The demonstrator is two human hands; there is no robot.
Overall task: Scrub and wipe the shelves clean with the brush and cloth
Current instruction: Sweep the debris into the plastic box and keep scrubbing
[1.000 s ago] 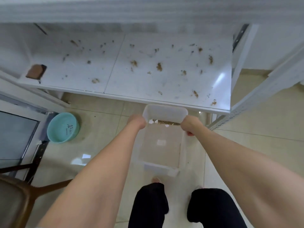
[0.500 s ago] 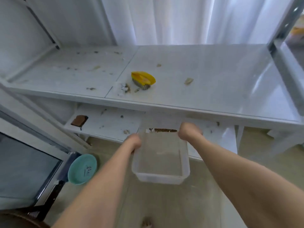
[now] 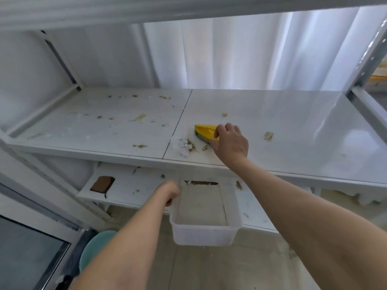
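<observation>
Step in hand: brushing of middle shelf (image 3: 293,143), cloth wiping not yet begun.
Right hand (image 3: 230,141) on shelf, fingers curled over yellow brush (image 3: 204,131), grasping it; bristles down, just beside crumb pile (image 3: 185,145) near front edge.
Left hand (image 3: 170,192) clenched on left rim of clear plastic tub (image 3: 204,235), holding it below shelf edge.
Left half of shelf dirty.
Next move, I judge: bring tub under edge, sweep pile forward into it with short strokes.

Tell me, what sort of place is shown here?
Probably a storage corner of a home, perhaps a balcony: a white metal shelving rack with soiled boards, a white pleated curtain behind it, and a beige tiled floor with a round teal plastic basin.
</observation>
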